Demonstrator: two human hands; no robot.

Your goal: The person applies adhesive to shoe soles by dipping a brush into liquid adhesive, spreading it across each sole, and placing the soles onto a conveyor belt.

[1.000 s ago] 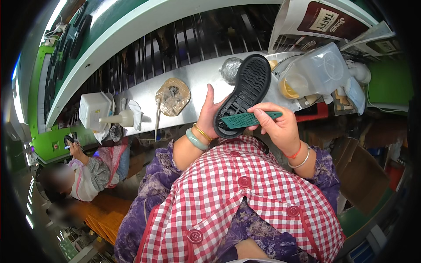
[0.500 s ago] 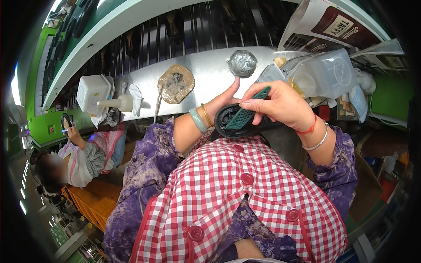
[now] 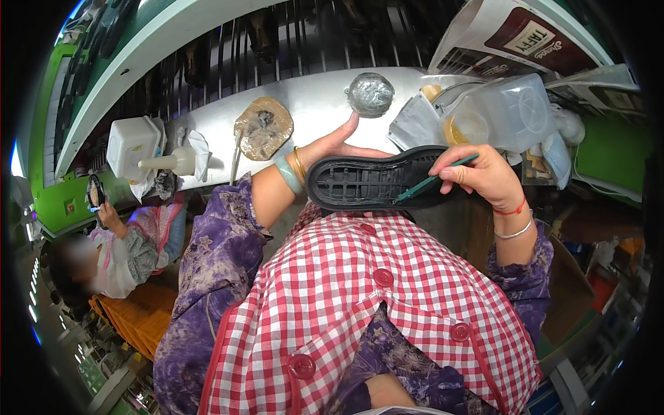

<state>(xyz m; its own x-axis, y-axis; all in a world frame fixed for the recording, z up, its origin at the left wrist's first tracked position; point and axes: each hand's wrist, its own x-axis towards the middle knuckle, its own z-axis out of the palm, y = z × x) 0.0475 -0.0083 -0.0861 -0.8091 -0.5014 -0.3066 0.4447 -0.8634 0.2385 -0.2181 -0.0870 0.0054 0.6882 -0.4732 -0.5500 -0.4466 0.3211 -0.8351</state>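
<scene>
A black shoe sole [image 3: 353, 181] lies lengthwise in front of my apron, its ribbed, hollow-celled inner face turned up. My left hand [image 3: 337, 143] supports it from the far side, thumb stretched out and the other fingers mostly hidden behind the sole. Between the thumb and fingers of my right hand [image 3: 477, 174] is a thin green plastic spatula [image 3: 423, 184], seen nearly edge-on. Its tip meets the sole near the inner rim, around mid-length. My right hand hovers over the sole's right end and hides part of it.
On the metal bench [image 3: 311, 97] sit a round grey lump [image 3: 371, 95], a brown stained disc [image 3: 264, 128] with a stick, a white container [image 3: 131, 146], and a clear plastic tub [image 3: 508, 114]. Bars of a rack line the back. Another person [image 3: 124, 249] sits at left.
My right hand has moved right, and the spatula has turned from broadside to edge-on. More of the sole's ribbed inside now shows. The view has shifted slightly.
</scene>
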